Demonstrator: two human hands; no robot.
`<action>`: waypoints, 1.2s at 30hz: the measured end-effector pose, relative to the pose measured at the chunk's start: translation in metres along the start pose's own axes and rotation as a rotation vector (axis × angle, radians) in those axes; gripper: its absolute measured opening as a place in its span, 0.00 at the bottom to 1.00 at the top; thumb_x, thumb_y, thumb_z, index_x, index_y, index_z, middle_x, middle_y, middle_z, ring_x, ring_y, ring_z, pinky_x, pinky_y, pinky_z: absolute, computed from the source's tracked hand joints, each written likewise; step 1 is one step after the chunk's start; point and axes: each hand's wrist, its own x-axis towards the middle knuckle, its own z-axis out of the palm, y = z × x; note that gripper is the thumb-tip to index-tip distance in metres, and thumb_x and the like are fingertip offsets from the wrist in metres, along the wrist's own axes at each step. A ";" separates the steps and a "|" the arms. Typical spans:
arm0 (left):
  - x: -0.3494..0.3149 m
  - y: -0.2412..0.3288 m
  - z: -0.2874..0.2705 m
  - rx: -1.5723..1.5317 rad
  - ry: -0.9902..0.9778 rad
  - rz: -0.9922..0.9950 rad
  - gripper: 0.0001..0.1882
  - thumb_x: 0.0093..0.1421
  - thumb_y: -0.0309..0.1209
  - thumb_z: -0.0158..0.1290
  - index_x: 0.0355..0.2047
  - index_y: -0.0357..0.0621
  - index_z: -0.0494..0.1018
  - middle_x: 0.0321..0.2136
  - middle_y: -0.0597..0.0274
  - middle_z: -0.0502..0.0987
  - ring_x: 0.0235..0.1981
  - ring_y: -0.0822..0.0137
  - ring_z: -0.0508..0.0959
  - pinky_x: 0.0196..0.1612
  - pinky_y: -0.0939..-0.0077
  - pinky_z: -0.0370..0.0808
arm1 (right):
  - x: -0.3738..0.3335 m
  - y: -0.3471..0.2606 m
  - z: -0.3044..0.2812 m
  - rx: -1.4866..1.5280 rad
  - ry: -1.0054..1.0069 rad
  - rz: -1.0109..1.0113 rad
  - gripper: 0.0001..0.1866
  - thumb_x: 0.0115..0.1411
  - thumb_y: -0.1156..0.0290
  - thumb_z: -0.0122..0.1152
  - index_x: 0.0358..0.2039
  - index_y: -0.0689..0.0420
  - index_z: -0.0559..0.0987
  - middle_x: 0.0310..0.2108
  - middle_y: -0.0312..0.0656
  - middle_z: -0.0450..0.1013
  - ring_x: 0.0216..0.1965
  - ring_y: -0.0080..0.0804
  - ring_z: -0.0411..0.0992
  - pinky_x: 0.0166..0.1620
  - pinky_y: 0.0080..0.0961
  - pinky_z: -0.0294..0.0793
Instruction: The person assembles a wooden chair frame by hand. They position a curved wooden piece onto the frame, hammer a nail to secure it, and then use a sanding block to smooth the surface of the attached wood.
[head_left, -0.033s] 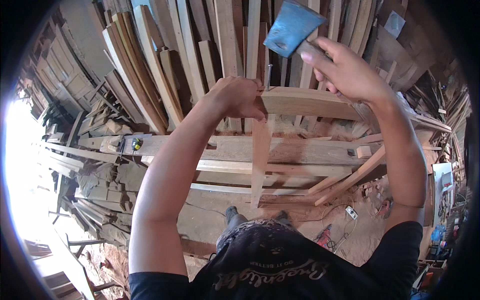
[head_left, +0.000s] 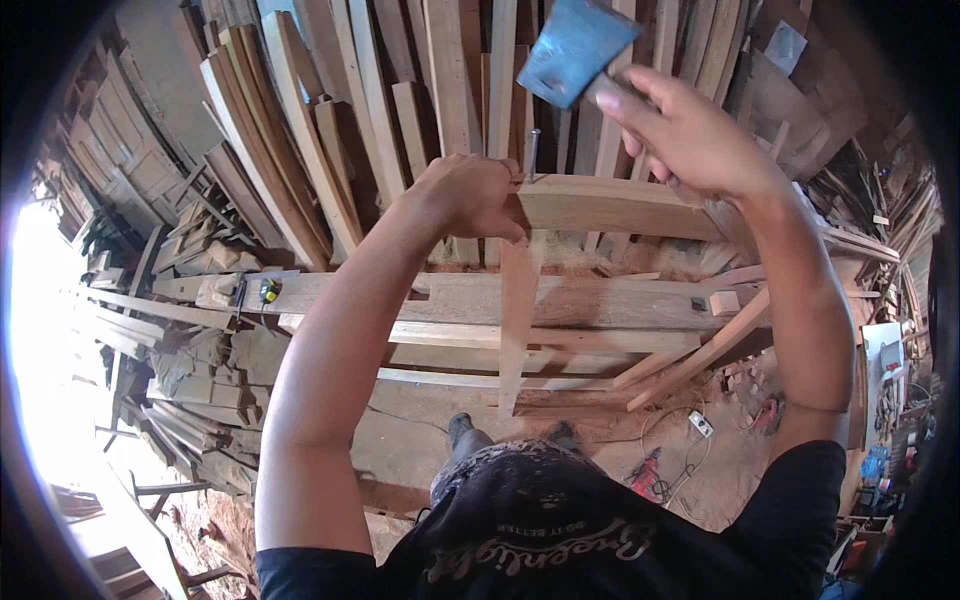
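My right hand (head_left: 695,135) is closed around the handle of a hatchet (head_left: 575,55), whose blue-grey head is raised above and beyond a nail (head_left: 533,155). The nail stands upright from the left end of a wooden beam (head_left: 620,208), with much of its shank showing. My left hand (head_left: 468,195) wraps round that end of the beam, thumb toward me and fingertips mostly hidden, close to the nail. A narrow upright board (head_left: 517,320) meets the beam just below this hand.
A thick plank (head_left: 590,302) lies crosswise behind the upright board, with a yellow-black tape measure (head_left: 268,290) at its left. Long timbers (head_left: 345,170) lean at the back. On the floor are a red power tool (head_left: 648,475), a white power strip (head_left: 701,424) and cables.
The hatchet and my right hand have shifted slightly left and up in the picture. My left hand keeps its hold on the beam's end.
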 end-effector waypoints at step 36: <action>0.008 -0.002 0.000 0.031 -0.014 -0.030 0.34 0.46 0.55 0.70 0.47 0.44 0.78 0.36 0.53 0.85 0.41 0.55 0.85 0.49 0.60 0.82 | 0.024 -0.041 -0.078 0.183 0.727 -0.301 0.20 0.72 0.49 0.52 0.48 0.53 0.75 0.23 0.32 0.70 0.21 0.18 0.68 0.25 0.17 0.73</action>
